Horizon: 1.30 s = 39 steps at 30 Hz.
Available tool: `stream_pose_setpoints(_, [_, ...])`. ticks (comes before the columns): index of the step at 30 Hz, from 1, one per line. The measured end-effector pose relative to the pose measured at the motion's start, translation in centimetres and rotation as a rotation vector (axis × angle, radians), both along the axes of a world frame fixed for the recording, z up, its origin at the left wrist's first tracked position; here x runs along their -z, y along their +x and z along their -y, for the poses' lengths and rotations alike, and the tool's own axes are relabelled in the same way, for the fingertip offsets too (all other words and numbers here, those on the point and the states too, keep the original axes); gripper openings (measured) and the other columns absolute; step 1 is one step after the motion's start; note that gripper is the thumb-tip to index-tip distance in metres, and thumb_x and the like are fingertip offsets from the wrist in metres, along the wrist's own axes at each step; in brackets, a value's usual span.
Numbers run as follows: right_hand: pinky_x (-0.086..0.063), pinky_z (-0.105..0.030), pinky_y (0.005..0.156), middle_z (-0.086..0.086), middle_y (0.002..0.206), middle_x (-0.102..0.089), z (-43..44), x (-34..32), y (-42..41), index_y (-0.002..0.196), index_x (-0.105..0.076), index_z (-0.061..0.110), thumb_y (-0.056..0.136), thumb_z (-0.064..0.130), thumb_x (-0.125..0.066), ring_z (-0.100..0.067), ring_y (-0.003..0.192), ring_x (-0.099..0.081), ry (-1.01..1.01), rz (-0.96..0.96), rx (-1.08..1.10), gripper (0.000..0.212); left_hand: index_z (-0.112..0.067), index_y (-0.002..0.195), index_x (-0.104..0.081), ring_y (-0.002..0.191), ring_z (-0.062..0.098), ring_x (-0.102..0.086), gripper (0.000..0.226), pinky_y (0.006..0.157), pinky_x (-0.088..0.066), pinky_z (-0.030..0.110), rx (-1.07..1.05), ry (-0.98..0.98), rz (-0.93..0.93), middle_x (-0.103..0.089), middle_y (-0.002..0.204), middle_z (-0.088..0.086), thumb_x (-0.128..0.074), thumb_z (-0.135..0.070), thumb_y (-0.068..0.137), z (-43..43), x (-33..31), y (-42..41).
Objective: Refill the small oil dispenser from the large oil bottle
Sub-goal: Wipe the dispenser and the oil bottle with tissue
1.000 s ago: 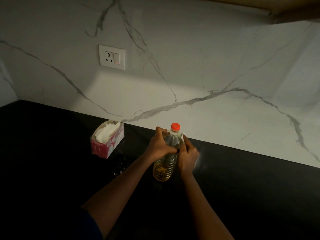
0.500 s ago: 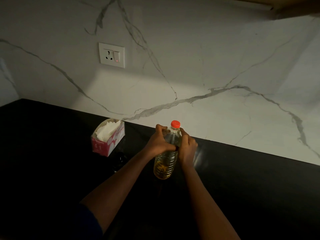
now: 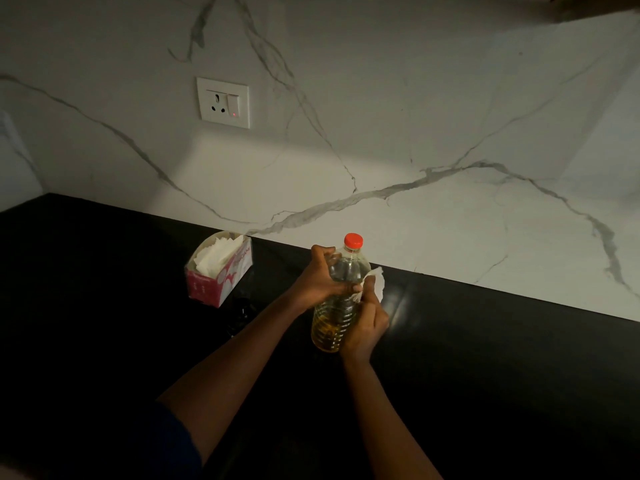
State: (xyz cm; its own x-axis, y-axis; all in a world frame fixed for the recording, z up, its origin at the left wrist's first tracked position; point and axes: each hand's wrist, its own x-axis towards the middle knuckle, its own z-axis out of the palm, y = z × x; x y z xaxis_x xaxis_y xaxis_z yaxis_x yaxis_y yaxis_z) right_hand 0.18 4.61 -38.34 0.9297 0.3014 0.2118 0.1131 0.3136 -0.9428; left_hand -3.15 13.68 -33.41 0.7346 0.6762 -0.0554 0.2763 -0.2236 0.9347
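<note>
1. The large oil bottle [image 3: 349,268] stands upright on the black counter [image 3: 485,375] at the centre of the frame, with its red cap [image 3: 353,240] on and yellow oil in its lower part.
2. The left hand [image 3: 318,282] grips the bottle's upper body, fingers curled round it.
3. The right hand [image 3: 367,323] pinches a white tissue [image 3: 376,282] against the bottle's right side.
4. A pink tissue box [image 3: 221,282] sits left of centre by the marble wall [image 3: 415,98].
5. Just below the box lies 1 dim shape [image 3: 240,313], too dark to identify.
6. A wall socket [image 3: 223,102] is at the upper left.
</note>
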Motion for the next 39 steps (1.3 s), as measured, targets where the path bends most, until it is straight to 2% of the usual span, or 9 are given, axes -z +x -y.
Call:
stream_pose_setpoints(3, [-0.056, -0.032, 0.064, 0.004, 0.065, -0.069, -0.4, -1.2, 0.9, 0.098, -0.069, -0.001, 0.099, 0.019, -0.042, -0.009, 0.060, -0.067, 0.000, -0.059, -0.043, 0.034, -0.014, 0.133, -0.014, 0.125, 0.022, -0.043, 0.084, 0.093, -0.041, 0.030, -0.012, -0.051, 0.047, -0.036, 0.142, 0.008, -0.072, -0.036, 0.076, 0.1, 0.3, -0.1])
stream_pose_setpoints(9, [-0.046, -0.005, 0.055, 0.009, 0.072, -0.061, -0.9, -2.0, 2.3, 0.087, -0.061, 0.020, 0.102, 0.017, -0.030, 0.012, 0.060, -0.061, -0.041, -0.121, -0.048, 0.035, -0.017, 0.130, -0.022, 0.112, 0.014, -0.046, 0.081, 0.088, -0.041, 0.027, -0.090, -0.085, 0.071, -0.042, 0.134, 0.003, -0.077, -0.034, 0.072, 0.7, 0.0, 0.4])
stream_pose_setpoints(13, [-0.053, -0.030, 0.073, -0.004, 0.084, -0.067, -1.0, -0.1, 2.7, 0.092, -0.067, 0.009, 0.099, 0.017, -0.037, -0.015, 0.081, -0.066, -0.088, -0.267, -0.092, 0.031, -0.019, 0.125, -0.024, 0.104, 0.009, -0.045, 0.079, 0.084, -0.040, 0.025, -0.104, -0.067, 0.087, -0.044, 0.126, -0.001, -0.078, -0.035, 0.071, 0.7, 0.4, 0.4])
stream_pose_setpoints(19, [-0.056, -0.025, 0.059, -0.009, 0.082, -0.067, 0.5, 0.2, 5.3, 0.095, -0.063, 0.005, 0.091, 0.003, -0.046, -0.017, 0.068, -0.065, 0.243, -0.709, -0.223, 0.017, -0.020, 0.129, -0.025, 0.108, 0.013, -0.048, 0.080, 0.085, -0.043, 0.027, -0.103, -0.088, 0.099, -0.044, 0.131, 0.002, -0.078, -0.033, 0.071, 0.5, 0.4, 0.5])
stream_pose_setpoints(23, [-0.053, -0.029, 0.072, -0.010, 0.084, -0.064, 0.5, -0.6, 5.7, 0.087, -0.062, 0.006, 0.093, 0.006, -0.040, -0.022, 0.077, -0.062, 0.420, -0.845, -0.209, 0.023, -0.028, 0.134, -0.021, 0.114, 0.019, -0.049, 0.081, 0.085, -0.044, 0.029, -0.105, -0.090, 0.124, -0.042, 0.134, 0.005, -0.076, -0.028, 0.074, 0.6, 0.3, 0.7])
stream_pose_setpoints(29, [-0.047, -0.018, 0.048, 0.003, 0.055, -0.055, 0.2, -1.1, 3.3, 0.066, -0.051, 0.009, 0.089, -0.003, -0.035, -0.012, 0.056, -0.052, 0.324, -0.475, -0.120, 0.030, -0.027, 0.138, -0.028, 0.114, 0.018, -0.048, 0.071, 0.080, -0.043, 0.026, -0.089, -0.016, 0.097, -0.043, 0.132, 0.006, -0.068, -0.023, 0.079, 0.7, -0.2, 1.6])
stream_pose_setpoints(34, [-0.055, -0.029, 0.077, 0.005, 0.099, -0.068, -0.5, 0.6, 2.1, 0.121, -0.059, 0.011, 0.096, 0.009, -0.043, -0.009, 0.086, -0.067, 0.057, -0.179, -0.065, 0.030, -0.021, 0.133, -0.037, 0.113, 0.018, -0.053, 0.068, 0.082, -0.045, 0.025, -0.131, 0.020, 0.157, -0.051, 0.129, 0.002, -0.072, -0.035, 0.077, 1.0, 0.0, 2.0])
stream_pose_setpoints(37, [-0.054, -0.028, 0.081, 0.023, 0.091, -0.066, -1.0, -0.1, 2.6, 0.127, -0.055, 0.013, 0.096, 0.014, -0.047, 0.001, 0.084, -0.067, -0.005, -0.096, -0.068, 0.032, -0.022, 0.133, -0.038, 0.115, 0.018, -0.053, 0.067, 0.086, -0.046, 0.027, -0.134, 0.039, 0.140, -0.053, 0.130, 0.002, -0.070, -0.041, 0.077, 0.8, 0.1, 2.0])
stream_pose_setpoints(39, [-0.054, -0.031, 0.082, 0.010, 0.099, -0.070, -1.3, -0.5, 3.4, 0.122, -0.060, 0.012, 0.095, 0.017, -0.050, -0.009, 0.091, -0.068, -0.003, -0.110, -0.081, 0.029, -0.022, 0.133, -0.037, 0.117, 0.019, -0.053, 0.067, 0.086, -0.045, 0.027, -0.136, 0.039, 0.136, -0.052, 0.130, 0.002, -0.069, -0.043, 0.077, 0.6, 0.1, 2.1])
